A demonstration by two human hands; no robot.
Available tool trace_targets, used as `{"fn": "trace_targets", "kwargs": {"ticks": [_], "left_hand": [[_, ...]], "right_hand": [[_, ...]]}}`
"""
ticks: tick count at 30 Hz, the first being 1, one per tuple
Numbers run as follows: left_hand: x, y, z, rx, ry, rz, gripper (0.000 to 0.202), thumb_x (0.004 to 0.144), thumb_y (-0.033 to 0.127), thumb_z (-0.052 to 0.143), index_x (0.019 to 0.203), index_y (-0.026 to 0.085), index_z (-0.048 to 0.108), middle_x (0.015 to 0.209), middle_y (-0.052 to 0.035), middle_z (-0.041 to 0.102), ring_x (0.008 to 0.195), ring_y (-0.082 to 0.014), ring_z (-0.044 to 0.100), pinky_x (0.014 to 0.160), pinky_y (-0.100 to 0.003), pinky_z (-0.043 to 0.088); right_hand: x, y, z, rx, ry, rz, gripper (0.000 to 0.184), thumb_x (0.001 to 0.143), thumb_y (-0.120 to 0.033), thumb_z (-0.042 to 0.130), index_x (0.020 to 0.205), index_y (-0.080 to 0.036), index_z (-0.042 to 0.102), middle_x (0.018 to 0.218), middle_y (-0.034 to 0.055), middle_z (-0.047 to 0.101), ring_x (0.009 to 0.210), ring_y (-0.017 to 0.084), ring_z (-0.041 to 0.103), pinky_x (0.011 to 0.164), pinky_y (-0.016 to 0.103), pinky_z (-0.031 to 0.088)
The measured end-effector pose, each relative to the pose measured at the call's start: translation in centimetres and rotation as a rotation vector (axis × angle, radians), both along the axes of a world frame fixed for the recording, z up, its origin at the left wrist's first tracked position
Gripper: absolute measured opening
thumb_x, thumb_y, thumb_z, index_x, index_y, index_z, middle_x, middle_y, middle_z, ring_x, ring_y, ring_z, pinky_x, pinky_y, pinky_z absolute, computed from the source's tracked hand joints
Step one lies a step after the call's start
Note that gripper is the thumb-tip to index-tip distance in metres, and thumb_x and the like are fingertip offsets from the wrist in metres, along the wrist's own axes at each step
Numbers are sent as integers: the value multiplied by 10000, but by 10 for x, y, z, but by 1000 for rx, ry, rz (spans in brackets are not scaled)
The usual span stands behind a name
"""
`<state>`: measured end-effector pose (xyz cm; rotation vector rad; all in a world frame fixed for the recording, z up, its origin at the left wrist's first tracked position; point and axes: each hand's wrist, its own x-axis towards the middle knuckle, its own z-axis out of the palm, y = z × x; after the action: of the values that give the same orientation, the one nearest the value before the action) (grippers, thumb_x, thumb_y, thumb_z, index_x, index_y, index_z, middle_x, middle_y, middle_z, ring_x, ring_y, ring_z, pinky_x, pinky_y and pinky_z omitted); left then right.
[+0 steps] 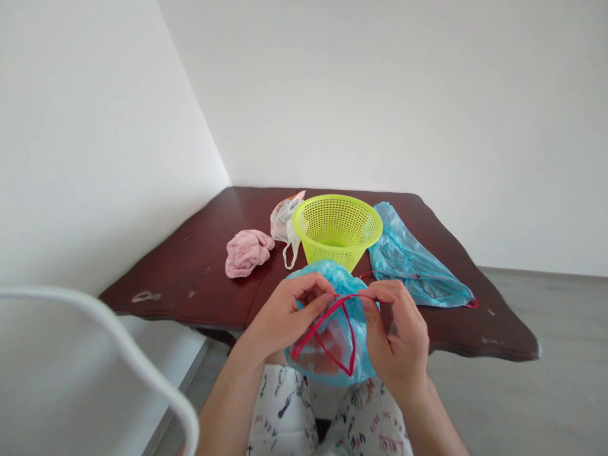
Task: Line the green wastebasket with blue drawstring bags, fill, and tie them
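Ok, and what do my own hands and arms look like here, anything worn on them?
Your left hand and right hand are ungloved, with no visible rings or watch. No sleeves show on your forearms. Below them, your white clothing has dark and reddish printed lettering.

**Lime basket (335,225) near the desk's (204,266) far edge**

Just left of the upright basket slumps a crumpled white bag (282,215), its handle loop drooping toward the near edge. A pink cloth (247,253) lies bunched farther toward the left edge. On the right half, a flattened blue bag (408,259) tapers toward the near right corner, a red drawstring showing at its tip. Grey floor (546,310) lies past the right edge; a white wall (380,95) rises beyond the far one.
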<state>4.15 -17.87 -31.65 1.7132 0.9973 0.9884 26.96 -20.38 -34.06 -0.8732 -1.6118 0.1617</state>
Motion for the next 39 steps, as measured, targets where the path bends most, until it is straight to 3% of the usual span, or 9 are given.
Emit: {"fn": "trace_targets", "kwargs": {"ticks": [4, 8, 14, 18, 22, 29, 35, 39], "left_hand": [[0, 2, -2, 47, 17, -34, 290, 1178, 464, 739, 1057, 219, 837, 999, -39, 825, 914, -201, 728, 790, -296, 541], [1, -1, -4, 78, -122, 40, 289, 1214, 481, 692, 1281, 246, 845, 1088, -51, 848, 952, -198, 764, 866, -302, 586], [0, -8, 3, 131, -80, -46, 162, 1088, 374, 891, 1072, 218, 849, 993, -23, 855, 876, -167, 764, 816, -263, 588], [3, -9, 6, 160, -55, -87, 102, 1111, 323, 849, 1168, 239, 862, 1049, -16, 868, 895, -164, 752, 844, -275, 590], [6, -9, 5, 187, -49, -56, 56, 1135, 281, 801, 1113, 234, 823, 1003, -2, 829, 891, -161, 710, 845, -282, 554], [14, -10, 7, 314, -89, 20, 146, 1181, 291, 739, 1053, 228, 772, 1063, -29, 747, 1018, -194, 697, 951, -340, 528], [15, -11, -2, 141, -140, -18, 213, 1215, 413, 702, 1103, 233, 713, 1055, -22, 692, 986, -195, 641, 933, -344, 526], [7, -10, 0, 80, -80, -59, 307, 1223, 484, 674, 1059, 224, 682, 993, -4, 654, 922, -181, 600, 870, -324, 503]], "right_hand": [[-2, 2, -5, -48, 73, -16, 153, 1166, -118, 675, 1127, -258, 723, 1025, 18, 746, 948, 183, 735, 857, 339, 614], [-3, 3, -5, -69, 69, 84, 189, 1155, -90, 693, 1173, -265, 763, 1058, 18, 791, 975, 187, 776, 879, 341, 637], [-4, 3, 6, -54, 64, 143, 238, 1132, -57, 718, 1213, -266, 800, 1079, 17, 821, 989, 181, 795, 887, 332, 655], [-8, 4, 11, -33, 44, 174, 273, 1127, -41, 718, 1233, -270, 822, 1101, 19, 834, 993, 173, 801, 893, 324, 664], [-12, 3, 11, -19, 82, 166, 306, 1109, -52, 751, 1326, -265, 789, 1089, 14, 818, 928, 159, 789, 840, 308, 655], [-7, -4, 12, -53, -18, 164, 187, 1086, -102, 787, 1184, -254, 738, 1057, 21, 791, 959, 195, 756, 861, 365, 616], [-5, -4, 12, -123, -41, 155, 177, 1111, -107, 748, 1175, -273, 743, 1040, 1, 787, 934, 182, 740, 825, 351, 570], [0, -3, 10, -197, -62, 195, 158, 1139, -121, 717, 1136, -280, 717, 1031, -15, 763, 945, 173, 727, 840, 336, 550]]}}
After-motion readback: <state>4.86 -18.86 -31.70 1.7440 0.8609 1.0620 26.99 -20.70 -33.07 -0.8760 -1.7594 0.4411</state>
